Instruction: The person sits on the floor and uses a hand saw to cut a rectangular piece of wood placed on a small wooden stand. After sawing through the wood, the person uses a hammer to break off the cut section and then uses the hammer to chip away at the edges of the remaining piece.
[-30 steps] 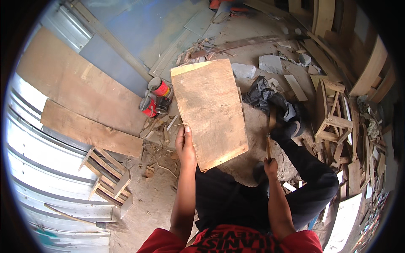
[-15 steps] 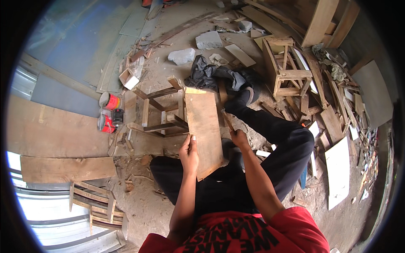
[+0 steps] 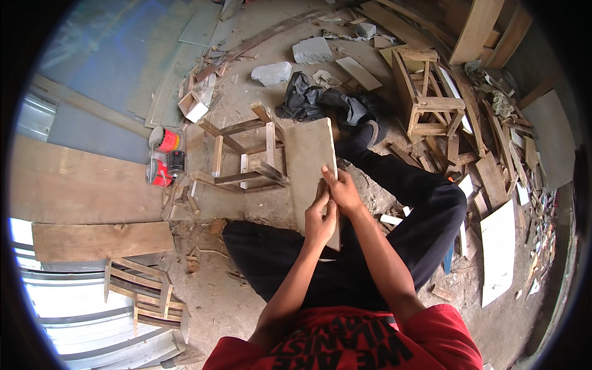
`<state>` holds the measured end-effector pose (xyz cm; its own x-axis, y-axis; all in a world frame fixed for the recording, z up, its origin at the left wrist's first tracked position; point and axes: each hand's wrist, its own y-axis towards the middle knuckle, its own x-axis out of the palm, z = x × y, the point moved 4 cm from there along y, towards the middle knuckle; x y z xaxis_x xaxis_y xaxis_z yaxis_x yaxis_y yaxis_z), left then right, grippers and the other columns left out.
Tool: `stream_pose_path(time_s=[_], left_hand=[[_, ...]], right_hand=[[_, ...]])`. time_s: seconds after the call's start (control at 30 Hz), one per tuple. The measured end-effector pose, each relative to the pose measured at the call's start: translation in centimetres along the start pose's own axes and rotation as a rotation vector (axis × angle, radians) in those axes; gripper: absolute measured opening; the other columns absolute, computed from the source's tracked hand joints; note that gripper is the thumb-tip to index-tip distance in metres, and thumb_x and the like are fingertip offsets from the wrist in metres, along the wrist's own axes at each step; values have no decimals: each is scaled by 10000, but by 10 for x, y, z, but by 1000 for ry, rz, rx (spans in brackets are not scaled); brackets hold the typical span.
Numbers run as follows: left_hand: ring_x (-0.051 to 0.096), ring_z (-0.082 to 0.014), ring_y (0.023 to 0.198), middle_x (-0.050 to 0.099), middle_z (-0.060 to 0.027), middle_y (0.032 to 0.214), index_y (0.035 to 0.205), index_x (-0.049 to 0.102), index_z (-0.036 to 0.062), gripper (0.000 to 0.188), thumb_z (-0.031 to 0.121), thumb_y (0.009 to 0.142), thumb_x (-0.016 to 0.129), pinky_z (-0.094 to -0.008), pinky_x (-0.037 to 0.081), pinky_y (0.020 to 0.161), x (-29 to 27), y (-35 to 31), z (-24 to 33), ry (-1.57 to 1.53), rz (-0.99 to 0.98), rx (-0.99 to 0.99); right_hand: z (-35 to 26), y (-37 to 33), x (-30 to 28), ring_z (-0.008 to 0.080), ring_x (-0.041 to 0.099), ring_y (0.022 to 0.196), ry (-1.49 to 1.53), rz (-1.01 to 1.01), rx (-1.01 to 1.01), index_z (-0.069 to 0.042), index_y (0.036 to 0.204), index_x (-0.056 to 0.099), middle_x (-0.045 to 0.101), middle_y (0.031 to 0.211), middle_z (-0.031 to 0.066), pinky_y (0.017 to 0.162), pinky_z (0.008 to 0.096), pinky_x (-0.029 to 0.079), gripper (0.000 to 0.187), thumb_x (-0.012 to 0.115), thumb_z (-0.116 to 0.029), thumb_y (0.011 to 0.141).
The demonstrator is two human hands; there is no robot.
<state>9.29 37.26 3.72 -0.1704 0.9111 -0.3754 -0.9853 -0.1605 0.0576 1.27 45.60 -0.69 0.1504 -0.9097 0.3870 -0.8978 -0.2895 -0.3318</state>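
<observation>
A flat wooden board (image 3: 306,154) stands tilted over my lap, its long pale edge turned toward the right. My right hand (image 3: 345,194) is closed on that edge, thumb against the board's face. Just below and touching it, my left hand (image 3: 320,221) is closed with its fingers bent together near the same edge. A small dark brown piece shows by the left fingertips; its kind cannot be made out. Beyond the board on the left, a wooden frame with legs (image 3: 240,179) lies on the floor. The hammer is not visible now.
Paint cans (image 3: 165,140) stand at left. A dark plastic bag (image 3: 302,98) lies ahead near my foot, with grey stone blocks (image 3: 312,50) behind. A wooden stool frame (image 3: 431,102) sits on scrap wood at right, near a white panel (image 3: 497,253).
The board has turned, showing a greyer face and its right edge. My left hand has moved right to meet my right hand, which held a hammer before and now grips the board.
</observation>
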Motion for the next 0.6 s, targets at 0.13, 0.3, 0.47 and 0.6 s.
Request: stream_pose_path(time_s=[0.13,0.3,0.47,0.6], left_hand=[[471,-309,1392,531,-236,1447,1344,587,-39,384,96,984,603,-388,358,1156,-10,4,-1,-20,-55,130],[451,-357,1398,488,-249,1474,1344,560,-20,394,100,972,614,-421,359,1146,-52,15,-1,245,210,182],[382,-395,1431,304,-264,1574,1473,388,5,568,146,979,632,-483,363,1157,-77,20,-13,251,359,16],[591,-143,947,657,-113,1096,1383,512,-13,529,352,1015,617,-264,477,736,-87,26,-40,-89,294,-325]], right_hand=[[-25,-9,-16,55,518,627,-208,133,-98,8,863,664,597,699,-30,538,267,429,400,601,-350,1029],[-44,-9,-20,43,568,655,-97,133,-154,65,982,728,695,791,20,578,241,462,342,689,-275,981],[-48,-5,-35,61,619,644,-69,193,-149,58,963,717,714,804,55,566,236,498,367,703,-308,970],[-57,-8,-36,56,610,641,-22,218,-163,55,945,717,708,796,52,562,235,491,376,706,-321,967]])
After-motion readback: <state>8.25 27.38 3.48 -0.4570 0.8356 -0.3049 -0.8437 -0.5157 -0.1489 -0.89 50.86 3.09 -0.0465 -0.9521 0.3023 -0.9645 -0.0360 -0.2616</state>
